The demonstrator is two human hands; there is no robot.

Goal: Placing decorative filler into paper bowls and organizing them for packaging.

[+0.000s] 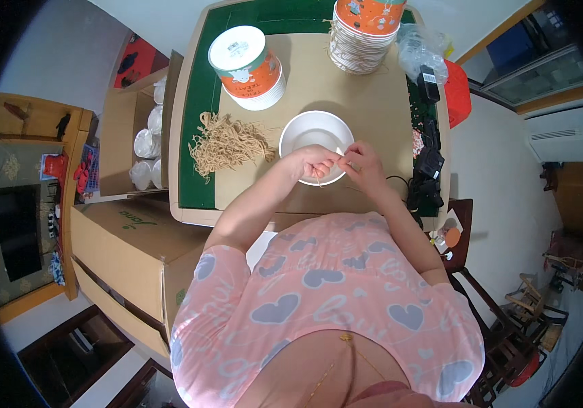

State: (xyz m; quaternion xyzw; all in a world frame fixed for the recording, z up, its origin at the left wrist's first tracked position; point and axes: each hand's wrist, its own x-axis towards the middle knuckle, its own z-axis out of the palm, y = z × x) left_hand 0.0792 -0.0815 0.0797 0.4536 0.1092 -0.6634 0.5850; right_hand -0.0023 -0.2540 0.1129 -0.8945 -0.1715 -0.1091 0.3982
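A round white paper tub [298, 129] stands near the table's front, its inside facing up. Over its near side, my left hand [315, 163] is closed with curled fingers, and a thin tan cord [319, 182] hangs below them. My right hand [363, 163] pinches close against it, fingertips meeting the left hand's. A small pale bit shows between the fingertips; what the right fingers hold is too small to tell. To the left lies a loose heap of tan cords [230, 146].
Behind the heap stands an orange-and-white stack of tubs [251, 78]; a taller tub stack [363, 47] is at the back right. Clear plastic bags [420, 51] and black adapters with cables [429, 163] line the right edge. Cardboard boxes [135, 231] stand at left.
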